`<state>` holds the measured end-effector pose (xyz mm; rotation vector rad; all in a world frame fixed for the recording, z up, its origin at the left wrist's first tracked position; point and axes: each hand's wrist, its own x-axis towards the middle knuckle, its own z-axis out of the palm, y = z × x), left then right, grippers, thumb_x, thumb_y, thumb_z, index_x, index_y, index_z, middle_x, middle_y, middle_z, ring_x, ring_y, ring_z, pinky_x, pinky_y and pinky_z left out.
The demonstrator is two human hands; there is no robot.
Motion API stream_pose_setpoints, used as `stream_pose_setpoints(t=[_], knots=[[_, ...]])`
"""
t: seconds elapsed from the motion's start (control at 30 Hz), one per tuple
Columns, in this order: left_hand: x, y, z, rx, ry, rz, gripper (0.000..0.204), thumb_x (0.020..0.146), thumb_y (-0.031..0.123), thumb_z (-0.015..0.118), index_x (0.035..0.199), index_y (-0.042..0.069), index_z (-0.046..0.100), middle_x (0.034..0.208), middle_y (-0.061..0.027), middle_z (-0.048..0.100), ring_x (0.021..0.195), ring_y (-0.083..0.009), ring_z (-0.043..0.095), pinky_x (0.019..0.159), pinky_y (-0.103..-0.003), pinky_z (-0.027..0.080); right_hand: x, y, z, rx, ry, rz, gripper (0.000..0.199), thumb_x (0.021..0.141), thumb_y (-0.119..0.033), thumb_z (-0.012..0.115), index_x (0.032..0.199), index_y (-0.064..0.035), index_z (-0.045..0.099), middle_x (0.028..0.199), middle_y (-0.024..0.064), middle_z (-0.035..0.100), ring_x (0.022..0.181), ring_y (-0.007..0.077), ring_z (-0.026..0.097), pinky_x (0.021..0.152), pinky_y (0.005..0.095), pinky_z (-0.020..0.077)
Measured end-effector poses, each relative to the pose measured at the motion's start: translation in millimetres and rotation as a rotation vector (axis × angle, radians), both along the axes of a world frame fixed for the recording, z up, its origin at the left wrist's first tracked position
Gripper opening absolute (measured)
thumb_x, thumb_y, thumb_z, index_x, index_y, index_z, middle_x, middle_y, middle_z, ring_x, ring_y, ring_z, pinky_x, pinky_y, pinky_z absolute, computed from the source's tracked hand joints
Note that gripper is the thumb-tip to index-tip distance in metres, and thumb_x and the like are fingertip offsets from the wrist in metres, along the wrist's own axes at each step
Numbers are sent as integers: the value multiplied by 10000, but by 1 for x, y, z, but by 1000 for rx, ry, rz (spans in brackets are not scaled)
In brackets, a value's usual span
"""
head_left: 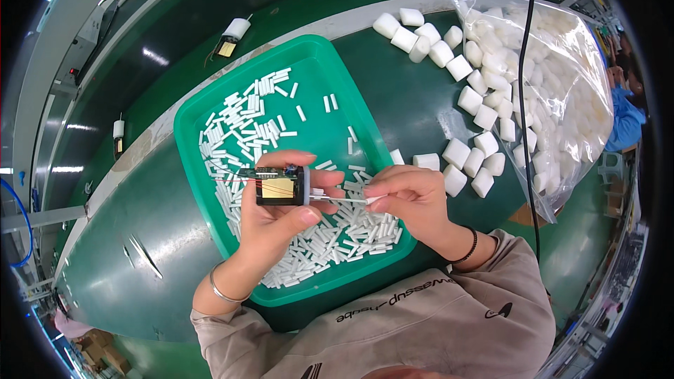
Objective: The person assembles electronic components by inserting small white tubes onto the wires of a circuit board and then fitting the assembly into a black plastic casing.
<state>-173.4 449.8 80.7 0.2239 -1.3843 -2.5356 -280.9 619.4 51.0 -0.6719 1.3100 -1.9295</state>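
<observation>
My left hand is closed around a small electronic unit. The unit has a black housing, a pale yellow panel, a strip of circuit board and thin red wires. A thin pale rod sticks out of its right end. At the rod's tip, the thumb and fingers of my right hand pinch a small white tube, mostly covered by the fingertips. Both hands are above a green tray holding many loose white tubes, heaped along its left and near sides.
Thick white plugs lie on the dark green table right of the tray, spilling from a clear plastic bag. A black cable hangs across the bag. Beyond the table's pale edge, similar units with white plugs rest on a green strip.
</observation>
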Motion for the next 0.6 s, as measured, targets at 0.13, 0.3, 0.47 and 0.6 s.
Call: stream_pose_setpoints(t=[0.13, 0.3, 0.47, 0.6], knots=[[1, 1, -7, 12, -10, -48, 504, 703, 16, 660, 1133, 15, 397, 1039, -216, 546, 908, -267, 579, 736, -337, 517, 1, 0, 1, 29, -29, 32, 207, 696, 102, 621, 892, 37, 636, 854, 122, 605, 753, 142, 598, 643, 212, 479], [2, 8, -5, -95, 90, -45, 478, 697, 5, 675, 1117, 17, 447, 1054, -174, 509, 953, -265, 557, 750, -328, 512, 5, -1, 4, 185, 111, 24, 172, 721, 38, 633, 892, 21, 634, 813, 95, 616, 755, 118, 596, 641, 211, 482], [-1, -2, -8, -746, 183, -134, 449, 675, -4, 684, 1091, 28, 517, 967, -97, 535, 977, -196, 542, 780, -284, 471, 5, -2, -3, 73, 406, -120, 157, 714, -6, 646, 868, -12, 619, 811, 100, 632, 664, 145, 601, 594, 232, 473], [5, 10, -3, -574, 33, 10, 495, 646, -30, 708, 1094, 1, 501, 920, -97, 591, 911, -172, 582, 780, -276, 487, 1, 0, 1, 65, 579, -82, 118, 708, 35, 626, 817, 30, 578, 785, 125, 611, 692, 210, 597, 599, 278, 461]])
